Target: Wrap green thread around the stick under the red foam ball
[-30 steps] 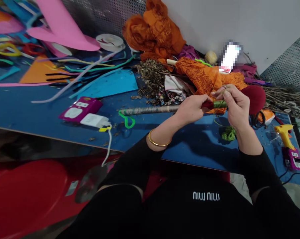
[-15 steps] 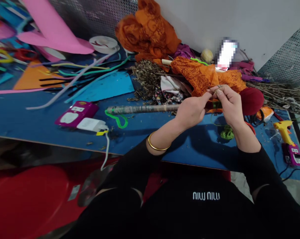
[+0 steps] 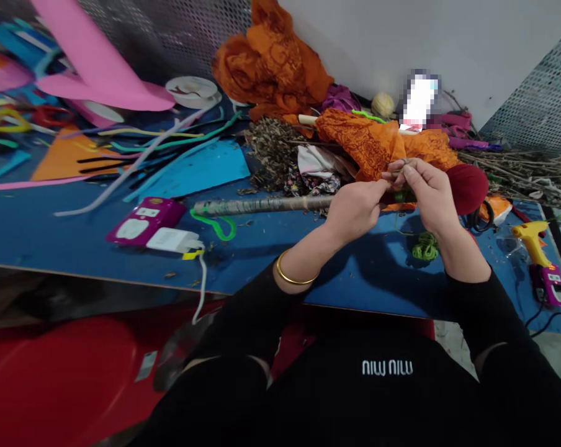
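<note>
Close together over the table, my left hand (image 3: 356, 208) and my right hand (image 3: 430, 194) both pinch with their fingertips nearly meeting. A thin green yarn (image 3: 424, 247) runs up toward them from a small bundle lying below my right hand. The strand between the fingertips is too fine to see clearly. Under my hands lies a long wrapped stick (image 3: 266, 205), its left part bare on the table and its middle hidden by my left hand. Beside my right hand is a dark red rounded thing (image 3: 469, 188), partly covered by that hand.
Orange cloth (image 3: 364, 139) and dried plant stems (image 3: 273, 149) lie behind my hands. At left are a purple power socket (image 3: 145, 217), a blue sheet (image 3: 206, 167) and pink foam (image 3: 103, 62). A yellow glue gun (image 3: 534, 241) stands at right; a red chair (image 3: 52, 372) is below left.
Both hands keep their pinch near the stick, with only small finger movements. The view has shifted slightly; the things on the table stay in place.
</note>
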`<state>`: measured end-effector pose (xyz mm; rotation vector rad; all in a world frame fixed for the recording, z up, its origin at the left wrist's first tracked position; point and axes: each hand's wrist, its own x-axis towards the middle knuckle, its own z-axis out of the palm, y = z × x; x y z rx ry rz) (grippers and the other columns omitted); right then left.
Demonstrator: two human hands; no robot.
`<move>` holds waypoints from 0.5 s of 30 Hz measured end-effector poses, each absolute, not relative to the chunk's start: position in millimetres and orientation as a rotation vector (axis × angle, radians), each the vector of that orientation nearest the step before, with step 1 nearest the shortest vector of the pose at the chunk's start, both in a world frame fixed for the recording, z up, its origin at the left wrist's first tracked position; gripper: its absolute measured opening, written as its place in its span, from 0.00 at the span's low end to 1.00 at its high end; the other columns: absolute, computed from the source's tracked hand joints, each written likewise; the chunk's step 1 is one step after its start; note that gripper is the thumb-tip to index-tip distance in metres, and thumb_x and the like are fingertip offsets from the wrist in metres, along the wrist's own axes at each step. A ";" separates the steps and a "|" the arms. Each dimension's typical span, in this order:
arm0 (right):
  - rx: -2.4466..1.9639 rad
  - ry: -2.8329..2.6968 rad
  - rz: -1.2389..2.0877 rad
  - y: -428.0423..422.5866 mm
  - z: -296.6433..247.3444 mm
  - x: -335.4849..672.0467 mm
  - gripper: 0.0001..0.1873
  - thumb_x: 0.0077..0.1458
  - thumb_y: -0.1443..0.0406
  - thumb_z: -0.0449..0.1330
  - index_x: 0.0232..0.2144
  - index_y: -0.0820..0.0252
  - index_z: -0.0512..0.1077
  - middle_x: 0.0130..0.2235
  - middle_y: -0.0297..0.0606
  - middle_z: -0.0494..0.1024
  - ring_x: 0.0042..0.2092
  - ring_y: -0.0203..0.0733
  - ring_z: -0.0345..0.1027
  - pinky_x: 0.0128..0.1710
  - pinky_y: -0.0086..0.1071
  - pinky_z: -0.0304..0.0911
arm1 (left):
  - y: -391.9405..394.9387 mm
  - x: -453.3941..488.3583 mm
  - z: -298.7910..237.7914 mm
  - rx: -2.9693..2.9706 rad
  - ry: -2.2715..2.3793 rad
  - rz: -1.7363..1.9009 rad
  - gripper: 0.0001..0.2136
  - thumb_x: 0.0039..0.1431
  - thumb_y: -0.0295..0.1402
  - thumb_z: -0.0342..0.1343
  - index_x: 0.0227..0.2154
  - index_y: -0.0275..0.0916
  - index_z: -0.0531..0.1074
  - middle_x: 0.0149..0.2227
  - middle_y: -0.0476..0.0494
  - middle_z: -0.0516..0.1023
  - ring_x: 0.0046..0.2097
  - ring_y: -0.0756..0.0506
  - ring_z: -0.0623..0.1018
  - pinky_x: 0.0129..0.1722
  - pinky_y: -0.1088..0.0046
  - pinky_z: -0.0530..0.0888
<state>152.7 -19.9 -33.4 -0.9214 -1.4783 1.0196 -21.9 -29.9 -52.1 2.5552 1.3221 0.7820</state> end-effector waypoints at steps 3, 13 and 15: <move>-0.931 -1.405 1.114 -24.1 -18.7 162.3 0.21 0.58 0.49 0.67 0.27 0.59 0.73 0.42 0.37 0.81 0.31 0.31 0.75 0.35 0.31 0.75 | -26.9 -25.6 -51.2 2.497 1.329 0.823 0.14 0.61 0.28 0.54 0.48 0.36 0.77 0.44 0.37 0.85 0.46 0.38 0.83 0.46 0.64 0.76; -1.064 -1.379 1.076 -17.7 25.9 258.6 0.13 0.46 0.58 0.76 0.24 0.61 0.81 0.27 0.38 0.81 0.15 0.23 0.57 0.15 0.32 0.38 | -12.8 -47.5 -43.3 2.326 1.350 0.953 0.13 0.58 0.27 0.58 0.46 0.39 0.79 0.45 0.41 0.86 0.46 0.40 0.84 0.47 0.65 0.77; -1.068 -1.302 0.992 -2.3 18.5 279.1 0.13 0.45 0.60 0.77 0.21 0.60 0.80 0.28 0.40 0.82 0.15 0.22 0.56 0.14 0.34 0.34 | -12.7 -49.0 -41.4 2.289 1.269 0.923 0.13 0.56 0.27 0.59 0.44 0.39 0.79 0.43 0.42 0.87 0.45 0.41 0.84 0.45 0.66 0.77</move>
